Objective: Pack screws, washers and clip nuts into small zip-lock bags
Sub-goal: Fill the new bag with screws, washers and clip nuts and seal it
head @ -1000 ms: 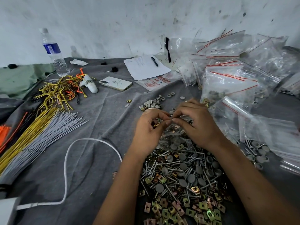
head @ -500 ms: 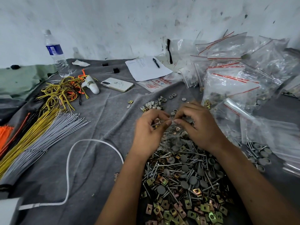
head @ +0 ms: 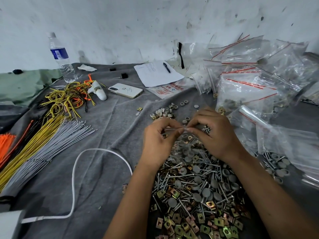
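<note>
Both forearms come in from the near edge and meet over the far end of the hardware pile (head: 198,192), wrists slightly raised, palms facing each other. Left hand (head: 158,144) pinches the top strip of a small zip-lock bag (head: 187,147) between thumb and curled fingers; right hand (head: 216,135) pinches the same strip from the other side, fingertips (head: 187,129) almost touching the left's. The bag hangs below the pinch, clear, with grey caps and a few clip nuts visible inside, its bottom resting on the pile. The pile itself is screws, grey round washers/caps and gold clip nuts mixed on the grey cloth (head: 103,169), clip nuts thickest at its near end. Just beyond the pile lies a small cluster of white caps (head: 164,112). To the pile's right and far right, a heap of filled bags (head: 255,80) with red seal lines. Left of the pile: a white cable (head: 74,178), grey and yellow cable ties (head: 44,149). Farther beyond the pile: phone (head: 125,90), paper sheet with pen (head: 158,75), water bottle (head: 61,57) against the wall.
</note>
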Motion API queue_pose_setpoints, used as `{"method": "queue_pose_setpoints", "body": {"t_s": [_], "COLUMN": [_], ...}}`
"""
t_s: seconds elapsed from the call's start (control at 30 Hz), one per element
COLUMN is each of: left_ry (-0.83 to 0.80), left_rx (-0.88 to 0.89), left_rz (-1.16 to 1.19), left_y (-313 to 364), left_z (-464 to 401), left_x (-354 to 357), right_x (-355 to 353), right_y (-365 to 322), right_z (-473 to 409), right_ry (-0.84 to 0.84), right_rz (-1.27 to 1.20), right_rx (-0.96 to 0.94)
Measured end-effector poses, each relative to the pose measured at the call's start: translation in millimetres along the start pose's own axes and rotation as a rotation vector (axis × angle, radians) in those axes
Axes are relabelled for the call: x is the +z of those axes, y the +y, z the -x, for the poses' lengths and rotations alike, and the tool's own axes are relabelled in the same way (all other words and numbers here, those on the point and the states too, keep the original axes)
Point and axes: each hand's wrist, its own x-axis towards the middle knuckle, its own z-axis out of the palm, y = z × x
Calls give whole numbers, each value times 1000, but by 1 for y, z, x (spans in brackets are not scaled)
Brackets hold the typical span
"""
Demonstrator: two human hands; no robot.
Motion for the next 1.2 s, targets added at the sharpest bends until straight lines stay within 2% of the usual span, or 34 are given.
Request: {"method": "queue_pose_setpoints", "body": {"t_s": [0.3,0.43,0.5,0.67,0.83,1.2], "left_ry": [85,119,103,91,71,37], "left_rx": [15,203,261,240,214,244], "left_rz": [-10,-299,-356,-321,-348,-373], "left_y": [2,-1,-2,-5,-5,-5], "left_z": [-1,1,0,-1,-2,0], "left_x": [-3,-3,-2,0,0,2], "right_x": [-4,-4,-3,-3,-6,-5], "right_y": [5,4,3,3,4,1], "right_z": [1,1,1,0,1,1], "right_ry": [73,43,24,-10,26,-25], "right_rz": [-62,-82,-87,-96,-81,-31], "right_rx": [31,14,5,18,31,-16]}}
